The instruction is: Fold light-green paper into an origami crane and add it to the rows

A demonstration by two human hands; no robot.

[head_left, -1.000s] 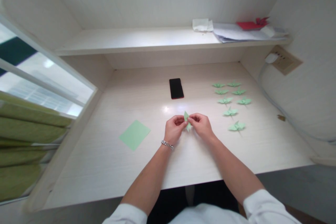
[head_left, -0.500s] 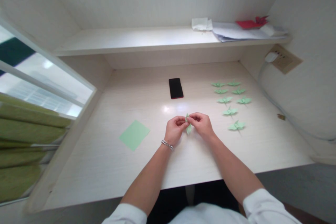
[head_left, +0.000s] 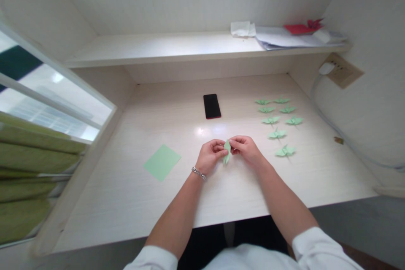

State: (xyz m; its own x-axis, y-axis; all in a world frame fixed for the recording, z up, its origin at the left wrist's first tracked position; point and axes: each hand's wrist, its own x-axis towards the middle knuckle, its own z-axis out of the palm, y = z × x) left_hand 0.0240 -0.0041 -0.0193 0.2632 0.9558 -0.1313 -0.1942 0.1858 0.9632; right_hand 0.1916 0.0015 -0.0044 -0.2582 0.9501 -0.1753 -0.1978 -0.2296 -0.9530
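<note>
A small, partly folded piece of green paper (head_left: 226, 153) is pinched between both of my hands just above the white desk (head_left: 253, 181). My left hand (head_left: 210, 155), with a metal bracelet on its wrist, grips the paper's left side with closed fingers. From the right, my right hand (head_left: 247, 149) pinches it between thumb and forefinger. Several finished green paper cranes (head_left: 277, 135) lie in two rows to the right of my hands. A flat green square sheet (head_left: 162, 162) lies on the desk to the left.
A black phone (head_left: 211, 106) lies face up behind my hands. The shelf (head_left: 164, 48) above holds white papers (head_left: 284, 39), a tissue and red paper (head_left: 300, 28). A wall socket with a plug (head_left: 335, 71) is at the right. A window frame bounds the left side.
The folded paper has turned and dropped slightly between my fingers. Both hands stayed in the same place over the desk, with their fingers shifting on it.
</note>
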